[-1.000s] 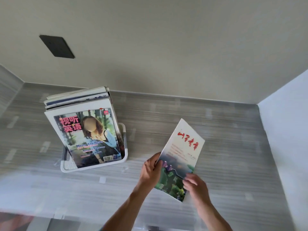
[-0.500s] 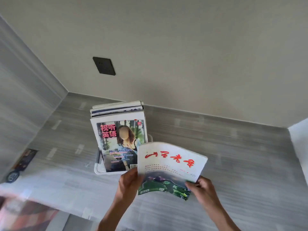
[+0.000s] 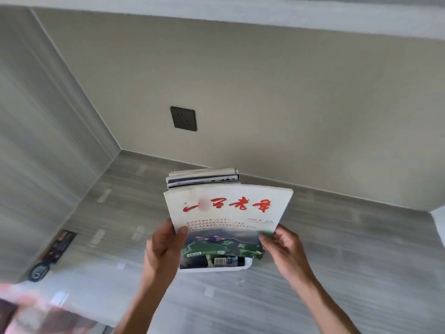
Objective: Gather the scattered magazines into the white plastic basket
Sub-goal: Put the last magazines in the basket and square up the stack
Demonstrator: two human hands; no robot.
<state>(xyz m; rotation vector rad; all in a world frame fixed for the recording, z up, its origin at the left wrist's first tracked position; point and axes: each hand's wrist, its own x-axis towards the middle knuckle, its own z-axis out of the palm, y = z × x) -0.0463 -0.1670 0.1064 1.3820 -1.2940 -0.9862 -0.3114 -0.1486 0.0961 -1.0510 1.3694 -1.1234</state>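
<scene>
Both hands hold one magazine point(image 3: 228, 213) upright in front of the basket point(image 3: 216, 268), its white cover with red characters facing the camera and slightly bowed. The left hand point(image 3: 165, 251) comes up from about 6 o'clock, forearm rising steeply, and its grip pinches the magazine's lower left edge: the thumb lies across the front of the cover and the other fingers are hidden behind it. The right hand point(image 3: 283, 249) reaches in from about 5 o'clock, forearm slanting up and to the left, and its grip pinches the lower right edge, with curled fingertips on the green picture at the foot of the cover.

The magazine stands just in front of the stack of magazines point(image 3: 203, 178) already standing in the basket; only their top edges show at 12 o'clock above it. Whether the held magazine's bottom edge touches the basket cannot be told. Of the basket only the white front rim shows, just below the held cover, between the two wrists, with a barcode strip of another cover visible above it.

The basket rests on a grey striped desk point(image 3: 337, 273). A dark wall socket point(image 3: 183, 118) sits on the wall at 12 o'clock. At 9 o'clock, near the left wall, a dark flat strip point(image 3: 59, 245) lies on the desk.
</scene>
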